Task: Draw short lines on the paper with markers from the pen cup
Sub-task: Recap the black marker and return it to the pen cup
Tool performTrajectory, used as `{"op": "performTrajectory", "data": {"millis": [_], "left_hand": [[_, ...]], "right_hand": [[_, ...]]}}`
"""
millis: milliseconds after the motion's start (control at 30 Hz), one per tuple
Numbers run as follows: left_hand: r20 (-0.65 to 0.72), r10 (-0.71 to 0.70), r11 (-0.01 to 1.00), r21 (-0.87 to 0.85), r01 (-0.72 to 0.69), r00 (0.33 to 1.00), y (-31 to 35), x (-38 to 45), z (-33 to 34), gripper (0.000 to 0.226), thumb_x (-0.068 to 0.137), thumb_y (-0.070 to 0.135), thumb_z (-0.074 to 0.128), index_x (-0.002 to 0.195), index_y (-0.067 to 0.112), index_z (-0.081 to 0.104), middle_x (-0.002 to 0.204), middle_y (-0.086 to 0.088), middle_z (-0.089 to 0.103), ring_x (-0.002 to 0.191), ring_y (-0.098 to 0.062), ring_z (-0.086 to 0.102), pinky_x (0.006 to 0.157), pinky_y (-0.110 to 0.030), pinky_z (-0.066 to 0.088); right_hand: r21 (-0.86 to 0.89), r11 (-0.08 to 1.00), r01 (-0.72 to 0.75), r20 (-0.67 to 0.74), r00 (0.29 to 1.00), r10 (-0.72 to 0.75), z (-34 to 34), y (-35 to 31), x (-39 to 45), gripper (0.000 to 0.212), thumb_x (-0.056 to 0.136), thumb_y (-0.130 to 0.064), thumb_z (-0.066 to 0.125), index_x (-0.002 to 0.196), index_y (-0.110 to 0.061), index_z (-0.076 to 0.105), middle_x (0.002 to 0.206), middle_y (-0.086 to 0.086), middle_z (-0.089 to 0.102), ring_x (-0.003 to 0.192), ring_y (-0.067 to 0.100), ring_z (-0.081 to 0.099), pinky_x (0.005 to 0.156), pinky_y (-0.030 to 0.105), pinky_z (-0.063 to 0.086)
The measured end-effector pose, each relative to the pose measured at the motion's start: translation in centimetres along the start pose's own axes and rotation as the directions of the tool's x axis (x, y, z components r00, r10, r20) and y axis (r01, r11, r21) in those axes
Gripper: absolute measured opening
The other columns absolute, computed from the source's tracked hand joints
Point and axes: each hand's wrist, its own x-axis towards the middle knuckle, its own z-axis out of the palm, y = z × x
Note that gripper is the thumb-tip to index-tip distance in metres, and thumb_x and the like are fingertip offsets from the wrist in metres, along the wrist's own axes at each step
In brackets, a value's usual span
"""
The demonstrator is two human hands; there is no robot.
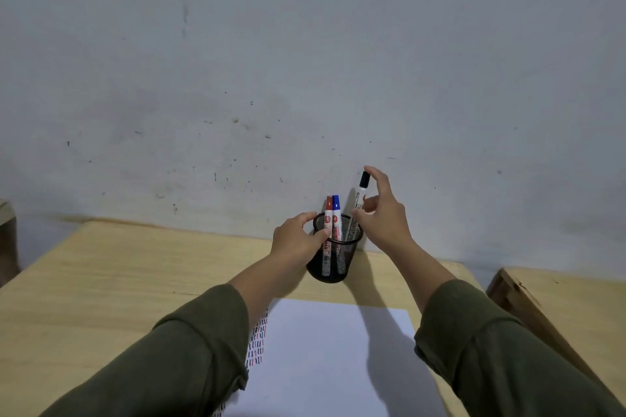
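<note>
A black mesh pen cup (333, 261) stands at the far edge of the wooden table (118, 281), against the wall. A red-capped marker (328, 213) and a blue-capped marker (336, 210) stand in it. My left hand (296, 242) grips the cup's left side at the rim. My right hand (386, 217) holds a black-capped marker (363, 181) with the index fingertip on its cap and the thumb on its barrel; its lower end is inside the cup. The white paper (325, 349) lies in front of me, with short red, blue and black lines along its left edge.
A grey marked wall (305, 61) rises right behind the cup. Another wooden surface (559, 301) adjoins the table on the right, with a gap between them. A wooden object (6, 240) shows at the left edge. My sleeves cover parts of the paper.
</note>
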Motion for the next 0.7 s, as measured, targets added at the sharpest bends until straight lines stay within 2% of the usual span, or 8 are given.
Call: {"op": "performTrajectory", "data": {"millis": [67, 133, 200, 300, 367, 533, 700], "left_hand": [[-0.006, -0.002, 0.999, -0.044, 0.001, 1.0, -0.3, 0.1, 0.2, 0.053, 0.085, 0.034, 0.064, 0.135, 0.024, 0.05, 0.137, -0.005, 0.055, 0.127, -0.02, 0.049, 0.098, -0.026, 0.038], [-0.009, 0.002, 0.998, -0.07, -0.002, 1.0, -0.6, 0.2, 0.2, 0.052, 0.085, 0.033, 0.064, 0.134, 0.024, 0.051, 0.135, -0.004, 0.056, 0.126, -0.019, 0.049, 0.093, -0.022, 0.036], [-0.012, 0.003, 0.995, -0.096, -0.004, 1.0, -0.7, 0.2, 0.2, 0.051, 0.084, 0.033, 0.065, 0.133, 0.025, 0.052, 0.135, -0.003, 0.057, 0.125, -0.017, 0.05, 0.089, -0.02, 0.034], [-0.018, 0.013, 0.993, -0.119, -0.015, 1.0, -0.7, 0.1, 0.2, 0.05, 0.085, 0.032, 0.064, 0.133, 0.024, 0.053, 0.134, 0.0, 0.058, 0.123, -0.015, 0.052, 0.087, -0.018, 0.034], [-0.016, 0.014, 0.99, -0.138, -0.016, 1.0, -0.5, -0.1, 0.3, 0.049, 0.086, 0.03, 0.064, 0.133, 0.023, 0.052, 0.133, 0.0, 0.059, 0.12, -0.014, 0.054, 0.083, -0.015, 0.035], [-0.014, 0.019, 0.989, -0.148, -0.02, 1.0, -0.4, -0.2, 0.2, 0.05, 0.085, 0.029, 0.065, 0.134, 0.021, 0.052, 0.132, 0.0, 0.06, 0.12, -0.014, 0.054, 0.084, -0.015, 0.035], [-0.016, 0.02, 0.986, -0.164, -0.022, 1.0, -0.4, -0.3, 0.1, 0.051, 0.085, 0.028, 0.065, 0.134, 0.021, 0.052, 0.131, -0.001, 0.061, 0.119, -0.014, 0.055, 0.085, -0.015, 0.035]], "right_hand": [[-0.051, 0.999, 0.001, 0.017, 1.0, 0.0, 0.7, 0.6, 0.4, 0.071, 0.08, -0.009, 0.064, 0.137, -0.035, 0.032, 0.09, 0.009, 0.062, 0.085, 0.021, 0.058, 0.066, 0.026, 0.041], [-0.077, 0.997, -0.021, 0.025, 0.999, 0.023, 1.3, 1.4, 0.8, 0.071, 0.078, -0.008, 0.064, 0.135, -0.037, 0.033, 0.092, 0.014, 0.064, 0.087, 0.025, 0.06, 0.065, 0.028, 0.042], [-0.096, 0.995, -0.038, 0.035, 0.999, 0.042, 1.8, 2.1, 1.1, 0.072, 0.077, -0.007, 0.065, 0.134, -0.038, 0.033, 0.095, 0.015, 0.063, 0.087, 0.025, 0.06, 0.061, 0.025, 0.042], [-0.138, 0.99, -0.028, 0.061, 0.997, 0.037, 2.1, 2.4, 1.2, 0.072, 0.077, -0.005, 0.067, 0.135, -0.034, 0.034, 0.097, 0.011, 0.06, 0.086, 0.022, 0.055, 0.054, 0.016, 0.035], [-0.152, 0.988, -0.023, 0.074, 0.997, 0.034, 2.1, 2.4, 1.2, 0.071, 0.076, -0.003, 0.069, 0.134, -0.03, 0.037, 0.096, 0.009, 0.059, 0.086, 0.022, 0.053, 0.053, 0.016, 0.032], [-0.206, 0.978, -0.022, 0.049, 0.998, 0.033, 2.7, 2.6, 1.7, 0.061, 0.075, -0.004, 0.07, 0.129, -0.022, 0.05, 0.112, 0.011, 0.062, 0.091, 0.021, 0.056, 0.069, 0.028, 0.043], [-0.247, 0.968, 0.044, 0.043, 0.999, -0.034, 2.7, 2.6, 1.7, 0.056, 0.079, -0.011, 0.066, 0.13, -0.028, 0.05, 0.107, 0.008, 0.055, 0.093, 0.019, 0.051, 0.072, 0.026, 0.037]]}}
